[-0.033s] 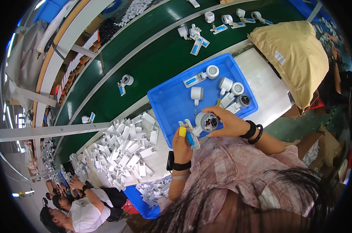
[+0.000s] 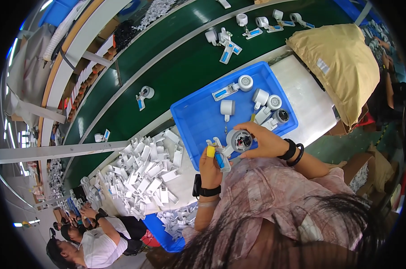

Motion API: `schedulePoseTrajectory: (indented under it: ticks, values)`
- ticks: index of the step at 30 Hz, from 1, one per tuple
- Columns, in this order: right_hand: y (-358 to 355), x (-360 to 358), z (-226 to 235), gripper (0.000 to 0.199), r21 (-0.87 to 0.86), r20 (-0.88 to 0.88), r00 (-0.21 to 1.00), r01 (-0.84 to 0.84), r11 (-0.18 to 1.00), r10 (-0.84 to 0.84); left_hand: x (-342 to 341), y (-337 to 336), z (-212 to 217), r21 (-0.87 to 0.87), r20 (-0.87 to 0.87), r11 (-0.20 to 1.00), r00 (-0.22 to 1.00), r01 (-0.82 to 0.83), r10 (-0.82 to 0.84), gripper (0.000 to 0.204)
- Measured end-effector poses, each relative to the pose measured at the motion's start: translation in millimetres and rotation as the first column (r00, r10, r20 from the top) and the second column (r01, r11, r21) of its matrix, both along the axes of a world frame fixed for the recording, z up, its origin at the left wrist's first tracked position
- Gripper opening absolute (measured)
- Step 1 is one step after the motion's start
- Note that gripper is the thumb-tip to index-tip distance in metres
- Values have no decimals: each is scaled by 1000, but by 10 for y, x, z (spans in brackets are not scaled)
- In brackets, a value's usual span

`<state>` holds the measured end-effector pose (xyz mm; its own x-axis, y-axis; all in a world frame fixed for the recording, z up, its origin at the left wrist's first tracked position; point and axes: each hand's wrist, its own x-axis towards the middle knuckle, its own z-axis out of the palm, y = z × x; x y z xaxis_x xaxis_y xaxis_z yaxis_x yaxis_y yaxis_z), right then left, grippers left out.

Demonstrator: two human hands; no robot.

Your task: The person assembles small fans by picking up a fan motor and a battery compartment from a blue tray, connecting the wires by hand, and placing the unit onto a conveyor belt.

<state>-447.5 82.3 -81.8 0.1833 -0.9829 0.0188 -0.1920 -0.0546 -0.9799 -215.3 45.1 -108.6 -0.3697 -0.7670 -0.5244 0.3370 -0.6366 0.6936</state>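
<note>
Over the near side of a blue tray [image 2: 198, 119], both hands hold one small white unit that looks like a handheld fan [image 2: 230, 142]. Its round head faces up, with dark parts and wires inside. My right hand [image 2: 269, 143] is closed around the head's right side, thumb and fingers on its rim. My left hand [image 2: 209, 174] grips the handle part, where a blue battery [image 2: 219, 160] shows. A yellow wrap [image 2: 210, 151] sits on a left fingertip. In the tray lie several similar units, among them one with a grille [image 2: 245, 82] and one with an open dark head [image 2: 281, 115].
Left of the tray is a heap of white plastic casings [image 2: 147, 172]. A green conveyor [image 2: 180, 67] beyond carries several units. A metal bar [image 2: 64, 152] crosses at left. A large tan sack [image 2: 342, 58] stands at right. Co-workers [image 2: 102, 237] are at lower left and far right.
</note>
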Motion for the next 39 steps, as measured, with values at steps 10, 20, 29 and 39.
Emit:
schedulePoseTrajectory:
  ticks: [10, 20, 29, 39]
  values:
    - [0, -41, 82, 72, -57, -104, 994, 38, 998, -44, -52, 18, -3, 38, -40, 999, 999, -35, 37, 28]
    - [-17, 7, -27, 50, -42, 51, 998, -22, 999, 24, -103, 17, 49, 81, -69, 997, 998, 17, -12, 33]
    - [0, 42, 44, 50, 65, 115, 992, -51, 997, 43, -128, 103, 22, 68, -7, 997, 999, 34, -34, 38]
    - [13, 46, 52, 68, 221, 245, 970, -50, 974, -6, -139, 127, 91, 46, -44, 998, 999, 32, -30, 39]
